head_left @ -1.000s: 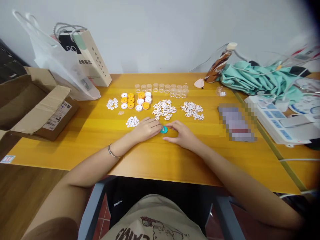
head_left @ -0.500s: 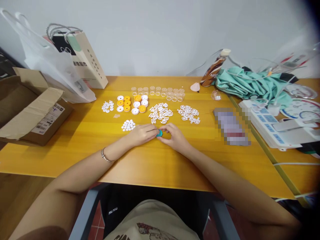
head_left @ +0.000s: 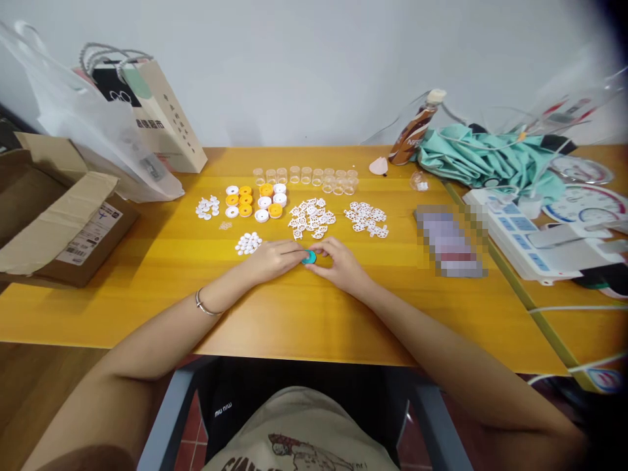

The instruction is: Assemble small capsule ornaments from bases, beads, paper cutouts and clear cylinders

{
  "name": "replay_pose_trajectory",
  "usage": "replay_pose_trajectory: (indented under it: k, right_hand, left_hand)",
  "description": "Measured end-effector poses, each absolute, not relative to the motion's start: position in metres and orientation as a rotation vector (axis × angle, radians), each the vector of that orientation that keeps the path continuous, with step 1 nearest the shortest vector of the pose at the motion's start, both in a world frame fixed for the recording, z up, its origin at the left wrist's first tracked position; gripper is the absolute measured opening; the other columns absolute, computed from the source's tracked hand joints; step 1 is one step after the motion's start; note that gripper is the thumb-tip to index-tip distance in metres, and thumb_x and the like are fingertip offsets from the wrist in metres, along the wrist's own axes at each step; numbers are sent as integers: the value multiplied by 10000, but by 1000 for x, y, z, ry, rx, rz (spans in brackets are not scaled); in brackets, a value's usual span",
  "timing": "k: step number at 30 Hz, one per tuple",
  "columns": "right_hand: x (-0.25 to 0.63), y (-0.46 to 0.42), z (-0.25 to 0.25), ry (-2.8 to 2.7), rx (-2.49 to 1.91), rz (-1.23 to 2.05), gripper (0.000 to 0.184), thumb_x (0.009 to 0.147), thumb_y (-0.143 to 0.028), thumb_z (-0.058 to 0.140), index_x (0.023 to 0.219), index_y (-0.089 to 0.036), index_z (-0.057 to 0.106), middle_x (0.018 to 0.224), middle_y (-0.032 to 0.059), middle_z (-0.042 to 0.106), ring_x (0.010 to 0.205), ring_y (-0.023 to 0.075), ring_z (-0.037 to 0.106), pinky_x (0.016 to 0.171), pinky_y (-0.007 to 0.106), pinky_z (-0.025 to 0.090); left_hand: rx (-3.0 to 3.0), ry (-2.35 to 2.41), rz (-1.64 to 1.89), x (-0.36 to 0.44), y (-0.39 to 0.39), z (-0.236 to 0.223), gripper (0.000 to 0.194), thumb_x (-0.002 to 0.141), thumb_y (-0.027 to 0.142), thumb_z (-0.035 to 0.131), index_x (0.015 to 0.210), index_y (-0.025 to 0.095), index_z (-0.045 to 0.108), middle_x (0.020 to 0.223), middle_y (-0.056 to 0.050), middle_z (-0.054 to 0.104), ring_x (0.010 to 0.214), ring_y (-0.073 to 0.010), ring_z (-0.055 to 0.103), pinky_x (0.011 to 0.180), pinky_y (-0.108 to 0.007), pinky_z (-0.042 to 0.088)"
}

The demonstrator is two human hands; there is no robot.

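Between my two hands is a small round turquoise plastic piece (head_left: 309,257), low over the table, its round face tilted up. My left hand (head_left: 277,260) grips its left side with the fingertips, palm downward. My right hand (head_left: 346,267) pinches the right side between thumb and fingers. Just beyond them lie white openwork plastic pieces (head_left: 311,218), with a second pile of openwork pieces (head_left: 366,218) to the right. Small white round pieces (head_left: 248,243) sit close to my left hand. Farther back stand orange and white round caps (head_left: 245,200) and a row of clear little cups (head_left: 306,175).
At the left are an open cardboard box (head_left: 78,229), a white plastic bag (head_left: 108,131) and a paper bag (head_left: 169,118). On the right lie a blurred-out flat object (head_left: 449,242), a white device with blue buttons (head_left: 515,235), a teal folded umbrella (head_left: 490,160) and a bottle (head_left: 415,134).
The turquoise piece has turned, so more of its round face shows. Both hands keep hold of it in nearly the same place. The whole view has shifted slightly.
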State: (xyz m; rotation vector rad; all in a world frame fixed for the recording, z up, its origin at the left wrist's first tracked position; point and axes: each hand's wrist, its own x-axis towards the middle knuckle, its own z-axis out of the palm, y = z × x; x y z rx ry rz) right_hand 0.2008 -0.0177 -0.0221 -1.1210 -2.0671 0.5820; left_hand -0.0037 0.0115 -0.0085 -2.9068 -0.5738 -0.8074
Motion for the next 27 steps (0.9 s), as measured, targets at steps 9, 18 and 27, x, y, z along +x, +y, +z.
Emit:
replay_pose_trajectory:
  k: [9, 18, 27]
  right_hand:
    - [203, -19, -22, -2031, -1092, 540, 328, 718, -281, 670, 1015, -185, 567, 840, 46, 586, 778, 173, 562, 713, 312, 487]
    - [210, -26, -22, -2008, -986, 551, 168, 792, -238, 597, 959, -220, 596, 990, 62, 659, 938, 194, 615, 857, 370, 491]
    - [208, -24, -24, -2014, -999, 579, 147, 805, -233, 591, 946, -240, 631, 974, 36, 692, 905, 179, 643, 834, 352, 510]
  left_hand:
    - [-3095, -709, -991, -8, 10, -6, 189, 866, 224, 514, 1000, 155, 628, 924, -82, 673, 821, -138, 625, 735, -250, 515]
    - [-3204, -674, -919, -16, 4, -2, 241, 855, 198, 529, 1080, 168, 608, 1052, -82, 661, 953, -157, 618, 843, -298, 517]
    - [-3213, -697, -859, -14, 3, -4, 255, 875, 200, 490, 1099, 164, 607, 1089, -91, 654, 971, -165, 631, 858, -302, 529]
